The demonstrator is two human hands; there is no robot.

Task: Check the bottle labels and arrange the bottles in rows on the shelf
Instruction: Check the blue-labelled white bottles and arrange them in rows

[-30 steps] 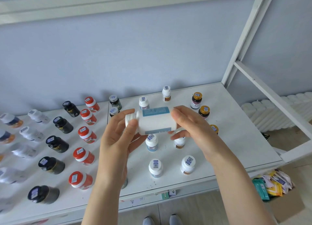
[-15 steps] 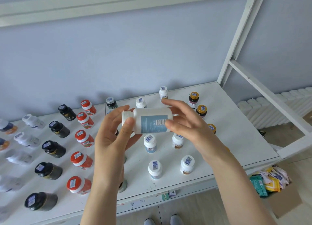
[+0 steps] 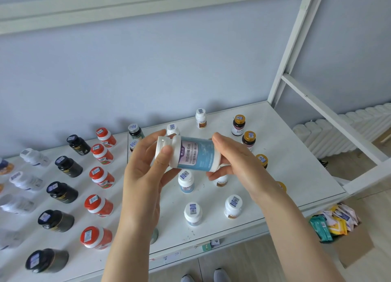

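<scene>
Centre frame: left hand (image 3: 146,165) pinches the cap, right hand (image 3: 234,157) cups the base of the white bottle (image 3: 190,153), sideways above the shelf (image 3: 296,154).

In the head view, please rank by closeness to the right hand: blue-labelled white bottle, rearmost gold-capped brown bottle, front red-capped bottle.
1. Gripped by the right hand: blue-labelled white bottle.
2. Just behind, rightward: rearmost gold-capped brown bottle.
3. Far left, near edge: front red-capped bottle.
</scene>
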